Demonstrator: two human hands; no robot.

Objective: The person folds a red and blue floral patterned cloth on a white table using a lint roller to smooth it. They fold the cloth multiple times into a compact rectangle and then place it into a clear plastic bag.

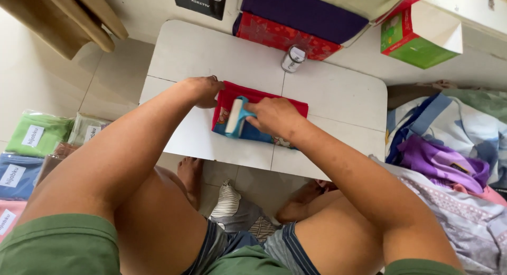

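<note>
A folded red and blue patterned cloth (pixel 264 98) lies on a low white table (pixel 338 101). My left hand (pixel 205 90) presses down on the cloth's upper left corner with curled fingers. My right hand (pixel 274 116) grips the handle of a blue lint roller (pixel 235 116) with a white roll, which rests on the left half of the cloth. My bare legs and a foot show under the table's near edge.
A small capped roll or jar (pixel 293 58) stands at the table's far edge. Red and purple boxes (pixel 288 21) and a green and red carton (pixel 420 35) lie beyond. Bagged folded cloths (pixel 31 148) are stacked left; crumpled fabrics (pixel 449 148) pile up right.
</note>
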